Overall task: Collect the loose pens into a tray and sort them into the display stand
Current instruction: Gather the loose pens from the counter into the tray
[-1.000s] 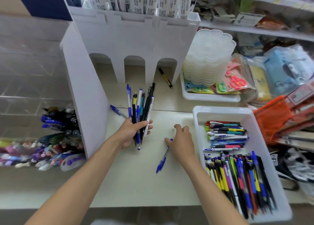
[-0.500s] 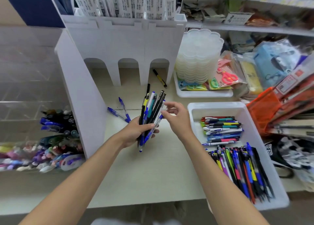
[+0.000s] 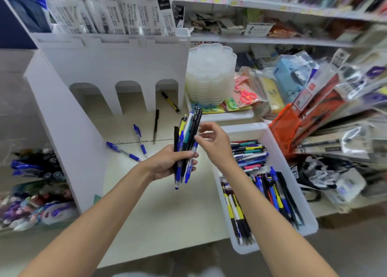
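Head view, left to right.

- Far left: clear bins of markers (image 3: pixel 35 184), caps facing out, behind the side wall of the white display stand (image 3: pixel 113 67). The stand has three arched openings at its base and packaged items in its top slots.
- Shelf surface (image 3: pixel 167 214) in front of the stand: four loose pens. A blue pen (image 3: pixel 123 151) lies nearest the side wall, and a second blue pen (image 3: pixel 139 138) is just beside it. A black pen (image 3: pixel 156 126) lies below the middle arch. A black-and-yellow pen (image 3: pixel 170 101) lies partly inside the right arch.
- Left hand (image 3: pixel 165 163): palm up above the shelf, fingers curled round a bundle of pens (image 3: pixel 186 138) with the thumb across the front. The bundle stands near upright, tips down, mixing black, blue, yellow, teal and white barrels.
- Right hand (image 3: pixel 215 144): just beside the bundle on its right, fingers bent and slightly apart. The thumb tip is at the bundle's outer pens. Cannot tell whether it pinches one or only touches.
- White tray (image 3: pixel 266 130): to the right of both hands, on the shelf edge. It holds a crosswise pen group (image 3: pixel 249 155) at the far end and a lengthwise pen group (image 3: pixel 272 193) at the near end.
- Behind the tray: a stack of translucent lidded dishes (image 3: pixel 211 73) and packaged scissors (image 3: pixel 247 95).
- Far right: an orange pouch (image 3: pixel 282 126) and blurred hanging packets.
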